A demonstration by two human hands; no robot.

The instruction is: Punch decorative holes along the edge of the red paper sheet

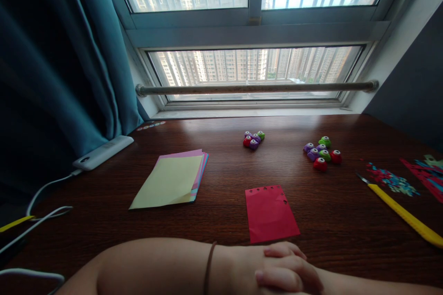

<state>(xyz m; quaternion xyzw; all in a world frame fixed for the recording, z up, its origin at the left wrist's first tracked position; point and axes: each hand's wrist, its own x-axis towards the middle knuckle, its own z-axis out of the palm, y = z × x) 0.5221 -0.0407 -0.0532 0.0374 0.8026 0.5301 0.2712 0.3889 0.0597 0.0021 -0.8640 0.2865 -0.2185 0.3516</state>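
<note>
My right hand (290, 267) lies across my left hand (247, 262) at the bottom edge, its fingers curled over the back of it near the wrist. The left fingers are hidden beneath. A thin brown band (209, 267) circles my left wrist. Just beyond the hands lies a red sheet of paper (272, 216), with small cut-out holes along its top edge and upper right side. To its left is a stack of coloured paper (169, 179), pale yellow on top. Neither hand touches the paper.
Small red, purple and green eye-topped pieces stand in two clusters (254, 140) (322, 153). On the right lie a yellow-handled tool with a metal tip (401, 212), tiny paper bits (392, 179) and coloured strips (425, 175). A white device (104, 152) with a cable is at left.
</note>
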